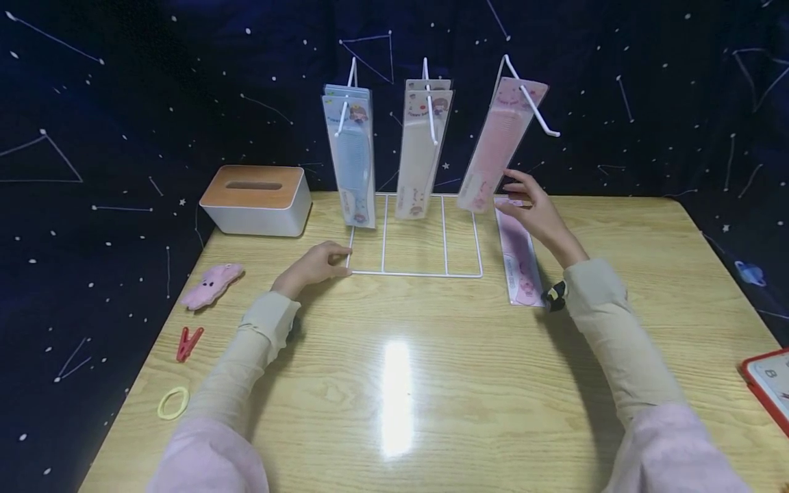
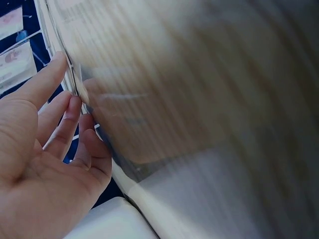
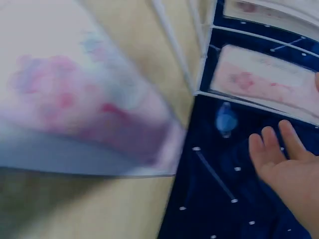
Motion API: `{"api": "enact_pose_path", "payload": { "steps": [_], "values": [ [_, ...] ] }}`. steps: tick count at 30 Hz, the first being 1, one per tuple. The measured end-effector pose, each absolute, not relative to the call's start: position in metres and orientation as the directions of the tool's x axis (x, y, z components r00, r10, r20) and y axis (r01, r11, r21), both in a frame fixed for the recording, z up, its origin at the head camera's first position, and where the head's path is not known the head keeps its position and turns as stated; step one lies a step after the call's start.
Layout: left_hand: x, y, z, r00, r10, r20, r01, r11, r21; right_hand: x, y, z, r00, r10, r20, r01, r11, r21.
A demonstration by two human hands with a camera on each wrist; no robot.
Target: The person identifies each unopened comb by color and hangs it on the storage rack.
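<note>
A white wire rack (image 1: 416, 274) stands on the wooden table (image 1: 394, 383), and a packaged comb hangs from each of its three hooks: blue (image 1: 351, 157), beige (image 1: 422, 150) and pink (image 1: 496, 147). The pink one hangs tilted. My right hand (image 1: 524, 198) hovers with loose, spread fingers at its lower end and grips nothing; the right wrist view shows the same open right hand (image 3: 279, 154). Another pink comb package (image 1: 520, 263) lies flat just right of the rack. My left hand (image 1: 320, 263) rests on the rack base's front left corner, its fingers (image 2: 67, 112) straight against the wire.
At the back left stands a white tissue box (image 1: 255, 198) with a wooden lid. A pink plush toy (image 1: 212, 284), a red clip (image 1: 188, 342) and a yellow hair band (image 1: 174, 402) lie along the left edge. A red-edged device (image 1: 770, 387) sits at the right edge.
</note>
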State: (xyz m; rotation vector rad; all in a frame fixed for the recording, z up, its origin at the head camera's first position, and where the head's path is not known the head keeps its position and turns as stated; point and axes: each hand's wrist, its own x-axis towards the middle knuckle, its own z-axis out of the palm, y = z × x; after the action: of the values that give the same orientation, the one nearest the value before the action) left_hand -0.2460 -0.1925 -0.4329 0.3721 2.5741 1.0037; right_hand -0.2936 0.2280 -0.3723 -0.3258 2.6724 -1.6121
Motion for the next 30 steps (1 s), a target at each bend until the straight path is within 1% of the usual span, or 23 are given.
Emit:
{"api": "enact_pose_path", "payload": {
  "steps": [2,4,8,11,13,19,23,27,28,30],
  "values": [
    [-0.246,-0.192,-0.433,-0.903,0.364,-0.228,0.115,0.717,0.688,-0.291,0.231,-0.382,-0.98,-0.186,0.066,-0.154,0.512,-0.845],
    [-0.246,-0.192,-0.433,-0.903,0.365,-0.225,0.117,0.715,0.69,-0.287,0.235,-0.391,-0.977,-0.211,0.014,-0.141,0.6,-0.787],
    [-0.245,-0.192,-0.433,-0.903,0.371,-0.217,0.126,0.711,0.692,-0.279,0.241,-0.406,-0.953,-0.265,-0.147,-0.125,0.784,-0.607],
    [-0.245,-0.192,-0.434,-0.902,0.372,-0.218,0.127,0.712,0.69,-0.272,0.244,-0.413,-0.931,-0.267,-0.247,-0.113,0.858,-0.502],
    [-0.245,-0.192,-0.434,-0.903,0.37,-0.218,0.125,0.712,0.691,-0.269,0.246,-0.415,-0.927,-0.256,-0.274,-0.1,0.873,-0.478],
    [-0.245,-0.192,-0.435,-0.908,0.368,-0.199,0.133,0.705,0.697,-0.259,0.249,-0.412,-0.935,-0.201,-0.293,-0.032,0.869,-0.493],
    [-0.245,-0.192,-0.434,-0.908,0.371,-0.193,0.14,0.704,0.696,-0.252,0.255,-0.415,-0.95,-0.161,-0.269,0.004,0.853,-0.523],
    [-0.244,-0.191,-0.431,-0.908,0.371,-0.197,0.135,0.703,0.699,-0.244,0.259,-0.417,-0.947,-0.183,-0.263,0.003,0.816,-0.579],
    [-0.244,-0.191,-0.431,-0.908,0.37,-0.199,0.132,0.7,0.701,-0.242,0.26,-0.417,-0.94,-0.201,-0.276,0.006,0.798,-0.603],
    [-0.244,-0.191,-0.431,-0.907,0.371,-0.2,0.13,0.698,0.704,-0.238,0.261,-0.419,-0.939,-0.223,-0.263,0.0,0.763,-0.647]
  ]
}}
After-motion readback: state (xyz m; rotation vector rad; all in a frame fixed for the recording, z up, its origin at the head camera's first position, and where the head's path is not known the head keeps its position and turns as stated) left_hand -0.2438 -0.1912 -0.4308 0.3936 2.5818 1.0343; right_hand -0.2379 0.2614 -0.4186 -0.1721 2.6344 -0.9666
